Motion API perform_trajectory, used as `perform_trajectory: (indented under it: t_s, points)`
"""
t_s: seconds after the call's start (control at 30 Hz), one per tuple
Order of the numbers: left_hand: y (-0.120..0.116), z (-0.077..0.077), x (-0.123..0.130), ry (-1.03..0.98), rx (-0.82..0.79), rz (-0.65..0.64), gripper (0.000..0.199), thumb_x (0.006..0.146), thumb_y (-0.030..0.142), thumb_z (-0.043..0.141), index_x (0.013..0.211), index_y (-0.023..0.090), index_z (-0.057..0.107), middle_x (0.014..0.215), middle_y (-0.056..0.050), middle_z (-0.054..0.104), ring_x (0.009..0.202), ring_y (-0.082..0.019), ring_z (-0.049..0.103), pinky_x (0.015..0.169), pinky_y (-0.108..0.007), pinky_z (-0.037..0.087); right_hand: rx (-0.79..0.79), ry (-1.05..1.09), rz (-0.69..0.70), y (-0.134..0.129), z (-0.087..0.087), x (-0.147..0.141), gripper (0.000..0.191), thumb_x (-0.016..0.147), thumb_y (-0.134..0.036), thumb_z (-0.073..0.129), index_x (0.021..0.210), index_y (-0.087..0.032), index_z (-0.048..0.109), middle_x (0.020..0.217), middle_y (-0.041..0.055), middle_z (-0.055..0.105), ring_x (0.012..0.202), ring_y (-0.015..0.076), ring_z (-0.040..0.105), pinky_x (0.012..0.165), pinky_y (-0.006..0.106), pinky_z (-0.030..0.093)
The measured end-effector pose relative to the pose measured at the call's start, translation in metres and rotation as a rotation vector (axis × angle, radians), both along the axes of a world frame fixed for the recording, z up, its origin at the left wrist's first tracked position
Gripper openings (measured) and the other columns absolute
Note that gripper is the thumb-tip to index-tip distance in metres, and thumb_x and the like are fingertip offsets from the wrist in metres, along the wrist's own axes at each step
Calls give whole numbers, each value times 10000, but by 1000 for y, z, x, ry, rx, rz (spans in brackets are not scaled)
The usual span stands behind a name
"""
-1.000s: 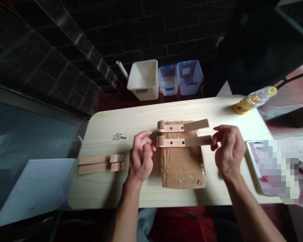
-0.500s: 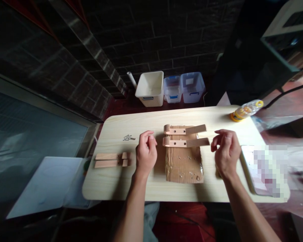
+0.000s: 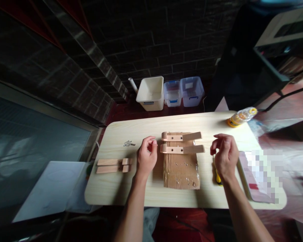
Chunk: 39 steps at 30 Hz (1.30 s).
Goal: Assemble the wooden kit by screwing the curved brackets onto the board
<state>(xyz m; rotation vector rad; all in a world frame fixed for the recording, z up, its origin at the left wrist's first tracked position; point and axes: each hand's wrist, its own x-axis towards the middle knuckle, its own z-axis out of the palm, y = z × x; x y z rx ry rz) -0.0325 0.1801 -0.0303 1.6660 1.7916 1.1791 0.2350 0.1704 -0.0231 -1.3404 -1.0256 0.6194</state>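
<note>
My left hand (image 3: pixel 146 156) hovers over the table left of a cardboard block (image 3: pixel 180 171), its fingers loosely curled with a gap to the thumb and nothing visible in them. Two wooden hooks (image 3: pixel 177 136) with dark screw holes lie across the far part of the cardboard, their long ends pointing right. To the right of the block, my right hand (image 3: pixel 225 154) is held in the air, fingers bent and apart, also without anything visible. Partly hidden beneath it lies a tool with a yellow and black handle (image 3: pixel 218 178), probably a screwdriver.
Several screws (image 3: pixel 128 143) and two more wooden hooks (image 3: pixel 109 165) lie on the table's left side. A clear bottle with yellow ends (image 3: pixel 242 117) stands at the back right, a flat tray-like item (image 3: pixel 252 181) at the right. Plastic bins (image 3: pixel 151 105) stand beyond the far edge.
The view has tilted slightly, so the table sits lower in the picture. Both hands keep nearly the same pose, and more of the yellow handle shows by my right hand.
</note>
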Motion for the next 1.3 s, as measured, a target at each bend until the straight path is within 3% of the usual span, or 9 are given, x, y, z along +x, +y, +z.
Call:
perform_trajectory:
  t_s: [0.27,0.5,0.67,0.77,0.87,0.97,1.03,1.17,1.3]
  points:
    - [2,19,-8,-83,-24,51,314,981,463,520,893,197,660,762,-22,682,726,-156,664,723,-257,523,-10,48,14,3,9,14,367,1063,-477,368,1003,-189,588,607,-55,524,493,108,497,480,233,389]
    - [35,50,-64,-43,95,291,278,906,443,614,984,183,676,813,-28,684,757,-142,658,723,-236,505,-31,61,65,4,12,18,393,1054,-503,368,1051,-184,598,628,-47,553,496,113,508,488,239,408]
    - [51,75,-107,-322,220,461,339,815,442,658,1044,200,597,876,-10,655,708,-96,612,684,-214,487,-57,9,75,3,15,29,412,1048,-519,374,1050,-177,602,650,-31,580,520,120,533,504,244,421]
    - [57,88,-106,-665,185,602,338,856,522,500,1038,238,511,889,7,614,678,-82,595,653,-212,483,-74,-12,80,3,16,32,410,1043,-521,383,1055,-176,604,664,-28,587,527,121,542,517,249,433]
    - [70,89,-77,-739,157,613,364,892,562,338,1047,256,458,950,-12,624,738,-94,629,671,-223,493,-82,-17,94,1,15,28,429,1041,-537,369,1062,-178,603,672,-23,595,529,129,547,515,257,438]
    - [90,84,-46,-677,115,596,405,905,586,369,1129,254,431,1065,-51,656,839,-121,671,681,-226,497,-89,-39,118,-2,13,25,450,1034,-553,374,1069,-173,612,673,-16,604,528,138,551,509,265,429]
    - [104,82,-41,-660,83,617,410,935,577,351,1169,248,419,1115,-76,661,853,-120,677,678,-219,496,-88,-51,135,-4,12,25,470,1025,-570,389,1080,-164,620,676,-8,616,535,148,562,511,273,430]
    - [112,85,-71,-475,-86,553,343,969,461,338,1175,227,480,1137,-97,667,820,-94,669,663,-194,491,-93,-70,129,-6,13,30,500,1025,-584,376,1079,-158,631,671,-2,625,543,155,576,550,291,452]
    - [91,87,-117,-299,-255,338,234,815,350,624,988,194,646,975,-77,723,790,-141,678,668,-238,514,-116,-76,117,-7,15,33,506,1029,-587,353,1086,-167,631,676,-4,626,553,156,585,563,294,456]
